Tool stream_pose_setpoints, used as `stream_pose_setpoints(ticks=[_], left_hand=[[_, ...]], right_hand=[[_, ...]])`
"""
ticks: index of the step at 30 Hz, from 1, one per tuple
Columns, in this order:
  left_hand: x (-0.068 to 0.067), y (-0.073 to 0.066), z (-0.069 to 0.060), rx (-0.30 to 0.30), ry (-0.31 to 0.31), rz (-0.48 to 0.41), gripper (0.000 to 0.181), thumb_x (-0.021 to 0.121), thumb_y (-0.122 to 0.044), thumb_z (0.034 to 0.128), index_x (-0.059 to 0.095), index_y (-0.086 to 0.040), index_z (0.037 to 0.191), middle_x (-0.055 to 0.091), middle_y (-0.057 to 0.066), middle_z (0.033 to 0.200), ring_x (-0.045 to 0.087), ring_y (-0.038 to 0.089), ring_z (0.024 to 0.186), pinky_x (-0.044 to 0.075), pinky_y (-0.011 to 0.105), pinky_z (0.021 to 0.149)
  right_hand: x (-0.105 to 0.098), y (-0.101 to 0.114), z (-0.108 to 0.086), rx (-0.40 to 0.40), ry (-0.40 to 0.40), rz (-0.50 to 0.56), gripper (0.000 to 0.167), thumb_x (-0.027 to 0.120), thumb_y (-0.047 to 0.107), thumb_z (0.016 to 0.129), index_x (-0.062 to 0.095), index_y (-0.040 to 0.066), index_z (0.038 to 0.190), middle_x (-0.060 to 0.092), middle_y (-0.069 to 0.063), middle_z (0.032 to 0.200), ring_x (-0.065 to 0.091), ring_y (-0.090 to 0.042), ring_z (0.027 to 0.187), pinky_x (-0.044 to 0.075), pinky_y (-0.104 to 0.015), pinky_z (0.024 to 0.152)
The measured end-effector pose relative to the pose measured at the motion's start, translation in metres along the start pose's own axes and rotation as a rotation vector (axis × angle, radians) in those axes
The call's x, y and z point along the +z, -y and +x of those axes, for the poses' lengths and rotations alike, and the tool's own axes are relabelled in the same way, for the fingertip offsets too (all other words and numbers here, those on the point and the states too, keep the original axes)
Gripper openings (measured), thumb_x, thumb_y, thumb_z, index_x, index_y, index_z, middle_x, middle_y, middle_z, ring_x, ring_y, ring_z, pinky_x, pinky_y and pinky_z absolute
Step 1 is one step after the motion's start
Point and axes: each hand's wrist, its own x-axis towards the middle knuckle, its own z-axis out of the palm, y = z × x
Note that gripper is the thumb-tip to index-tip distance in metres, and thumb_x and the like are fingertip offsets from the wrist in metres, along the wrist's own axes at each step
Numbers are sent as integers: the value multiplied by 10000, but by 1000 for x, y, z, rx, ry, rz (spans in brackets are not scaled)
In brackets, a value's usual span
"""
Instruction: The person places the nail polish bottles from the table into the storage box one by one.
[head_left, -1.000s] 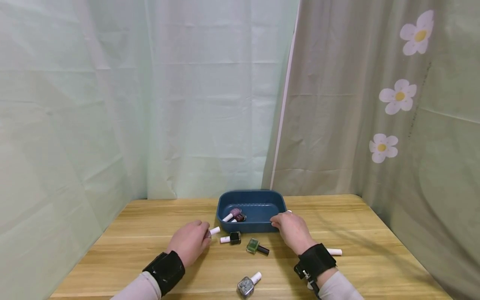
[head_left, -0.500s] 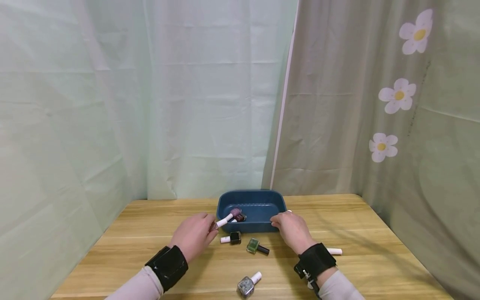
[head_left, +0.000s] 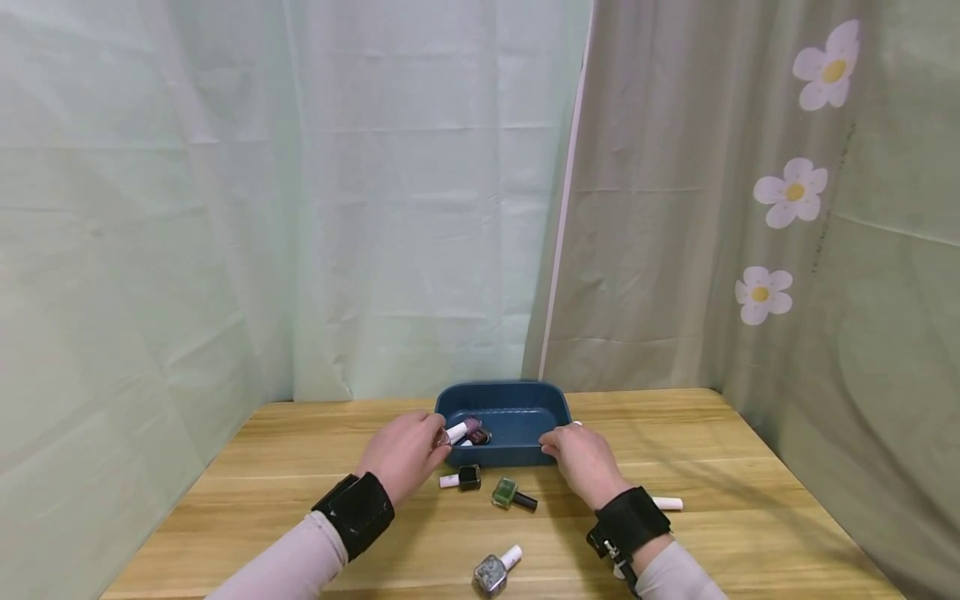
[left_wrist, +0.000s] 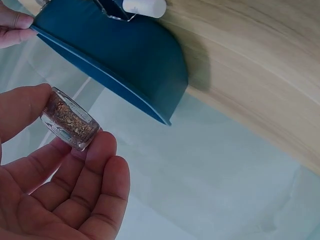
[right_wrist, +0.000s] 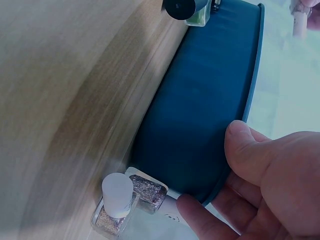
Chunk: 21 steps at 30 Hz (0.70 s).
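My left hand (head_left: 403,454) pinches a nail polish bottle (left_wrist: 70,120) between thumb and fingertips. Copper glitter shows through its clear glass; the white cap points toward the left end of the blue bin (head_left: 498,456). In the head view the bottle is at the bin's front left rim, and I cannot tell if it touches. Inside the bin, at the left, lie a mauve bottle (head_left: 472,425) and a dark red bottle (head_left: 480,436). At the front right corner my right hand (head_left: 588,467) grips the bin's rim, thumb on the outer wall.
Before the bin lie a black bottle (head_left: 469,477), a green bottle (head_left: 505,492) and, nearer, a silver glitter bottle (head_left: 491,575). Two glitter bottles, one with a white cap (right_wrist: 118,194), sit beside the bin's right end. A white cap (head_left: 667,503) shows past the right wrist. Curtains enclose the table.
My left hand has lifted the glitter bottle from the table and carried it right and away from me to the bin's left rim. The right hand stays on the rim.
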Motion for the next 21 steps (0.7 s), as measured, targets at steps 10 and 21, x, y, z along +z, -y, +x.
stream_pose_setpoints(ticks=[10, 21], left_hand=[[6, -7, 17, -4, 9, 9, 220, 868, -212, 974, 671, -122, 937, 528, -29, 786, 490, 139, 681, 468, 325, 623], [16, -14, 38, -47, 46, -6, 219, 864, -211, 983, 687, -109, 902, 556, -12, 771, 514, 151, 670, 492, 331, 623]], right_hand=[[-1, 0, 0, 6, 10, 8, 44, 826, 64, 972, 848, 102, 975, 780, 1, 865, 696, -195, 792, 598, -406, 725], [-2, 2, 0, 9, 0, 24, 47, 829, 45, 964, 848, 87, 961, 777, -6, 855, 692, -198, 785, 600, -408, 733]])
